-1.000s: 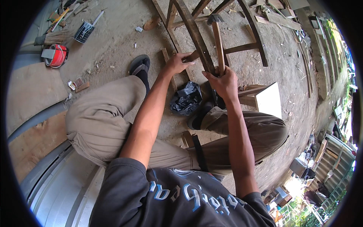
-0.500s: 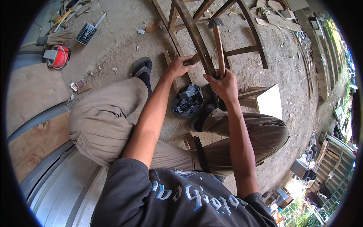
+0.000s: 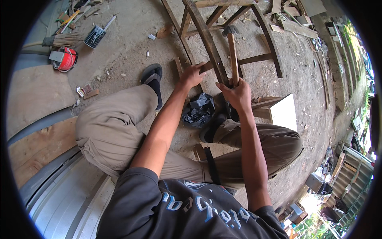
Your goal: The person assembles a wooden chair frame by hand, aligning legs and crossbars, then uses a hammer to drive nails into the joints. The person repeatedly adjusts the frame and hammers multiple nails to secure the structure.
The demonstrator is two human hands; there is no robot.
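Note:
A dark wooden frame with legs and crosspieces, like a stool or chair frame, lies tilted in front of me. My left hand is closed round the end of a short crosspiece beside the nearest leg. In my right hand is a hammer, held by its wooden handle with the dark head pointing away from me. The right thumb reaches to the near end of that leg. Part of the handle is hidden inside my fist.
A crumpled black plastic bag lies between my feet. To the right stands a wooden piece with a white panel. At far left are a red can, a dark paint bucket and a broom. Scrap boards lie at far right.
The fingers of my left hand have curled round the crosspiece, where they were stretched out before. The frame and hammer sit slightly lower in view. My right hand keeps its hold.

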